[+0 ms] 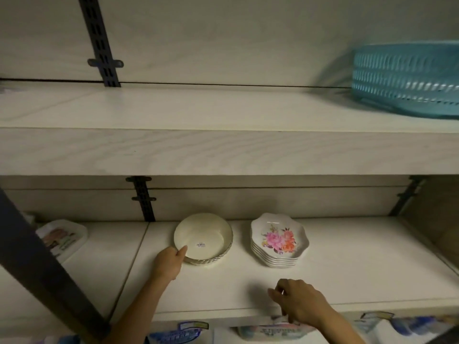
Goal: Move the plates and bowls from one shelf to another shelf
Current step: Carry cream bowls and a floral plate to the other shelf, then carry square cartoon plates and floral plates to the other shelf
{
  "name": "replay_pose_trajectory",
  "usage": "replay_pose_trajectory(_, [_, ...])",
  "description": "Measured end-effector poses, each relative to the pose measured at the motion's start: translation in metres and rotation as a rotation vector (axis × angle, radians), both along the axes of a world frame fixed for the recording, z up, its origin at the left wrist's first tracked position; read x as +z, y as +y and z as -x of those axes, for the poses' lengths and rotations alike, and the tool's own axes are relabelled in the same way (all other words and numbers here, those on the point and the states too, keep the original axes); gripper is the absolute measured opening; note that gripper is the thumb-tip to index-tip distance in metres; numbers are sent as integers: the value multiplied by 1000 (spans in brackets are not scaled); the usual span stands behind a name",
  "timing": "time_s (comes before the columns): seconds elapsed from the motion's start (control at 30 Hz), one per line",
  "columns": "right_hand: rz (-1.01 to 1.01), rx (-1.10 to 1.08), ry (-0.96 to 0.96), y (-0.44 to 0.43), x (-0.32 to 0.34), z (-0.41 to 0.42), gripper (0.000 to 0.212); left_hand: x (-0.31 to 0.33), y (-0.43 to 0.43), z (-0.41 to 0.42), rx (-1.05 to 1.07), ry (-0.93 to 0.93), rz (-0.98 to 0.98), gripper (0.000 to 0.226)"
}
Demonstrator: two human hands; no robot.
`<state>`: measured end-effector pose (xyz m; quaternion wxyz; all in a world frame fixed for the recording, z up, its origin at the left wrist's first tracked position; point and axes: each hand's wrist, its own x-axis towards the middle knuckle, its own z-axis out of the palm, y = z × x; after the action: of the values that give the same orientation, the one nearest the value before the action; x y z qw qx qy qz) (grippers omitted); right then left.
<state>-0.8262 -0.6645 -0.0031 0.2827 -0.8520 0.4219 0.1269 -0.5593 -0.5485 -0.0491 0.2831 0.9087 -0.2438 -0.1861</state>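
A stack of round cream bowls (205,234) with a small sticker inside the top one sits on the lower white shelf (360,264). My left hand (170,263) grips the stack's near-left rim, thumb over the edge. To its right stands a stack of scalloped white plates (279,240) with a pink and orange flower print. My right hand (296,300) hovers over the shelf's front edge below the plates, fingers loosely curled and holding nothing. The upper white shelf (198,110) is bare across its middle.
A turquoise slotted basket (407,80) stands at the upper shelf's right end. A printed tray (63,238) lies at the lower shelf's left. Black slotted uprights (100,40) run up the back wall, and a dark bracket arm (37,264) crosses the left foreground. Packaged goods sit below.
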Motion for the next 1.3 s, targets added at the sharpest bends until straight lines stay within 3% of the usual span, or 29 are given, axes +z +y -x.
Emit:
replay_pose_trajectory(0.2, [75,142,-29,6,3,-24,26,21,43,24,-230,-204,-71,34])
replay_pose_trajectory(0.3, [100,235,-36,12,4,-40,26,32,69,32,-288,-206,-82,35])
replay_pose_trajectory(0.63, [145,613,-77,68,23,-105,22,69,167,47,-109,53,39,24])
replay_pose_trajectory(0.8, [184,795,-159,122,37,-135,35,85,231,46,-16,-53,73,14])
replay_pose_trajectory(0.93, [186,896,-190,169,44,-160,35,85,286,29,38,-134,46,21])
replay_pose_trajectory(1.13, [122,920,-172,249,44,-207,35,86,367,-8,86,-171,43,21])
replay_pose_trajectory(1.3, [134,887,-137,306,43,-252,31,76,428,-49,99,-175,4,9])
